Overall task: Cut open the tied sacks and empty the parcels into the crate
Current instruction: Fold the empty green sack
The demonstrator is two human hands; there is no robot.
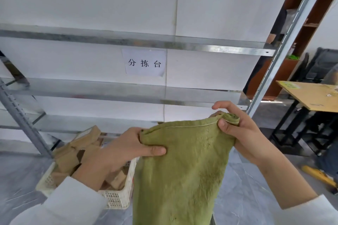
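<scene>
A limp green woven sack (181,170) hangs in front of me, held up by its stitched top edge. My left hand (124,150) pinches the sack's left top corner, thumb lying across the cloth. My right hand (237,131) grips the right top corner, where the fabric is rolled into a small bunch. Below and to the left, a white perforated plastic crate (118,198) sits on the floor, filled with several brown cardboard parcels (73,155). My left forearm hides part of the crate.
A metal shelving rack (128,42) stands against the white wall, with a paper sign (144,63) taped behind it. A slanted rack upright (285,42) rises at the right. A wooden-topped table (311,97) and another person's yellow shoe (318,175) are at the far right.
</scene>
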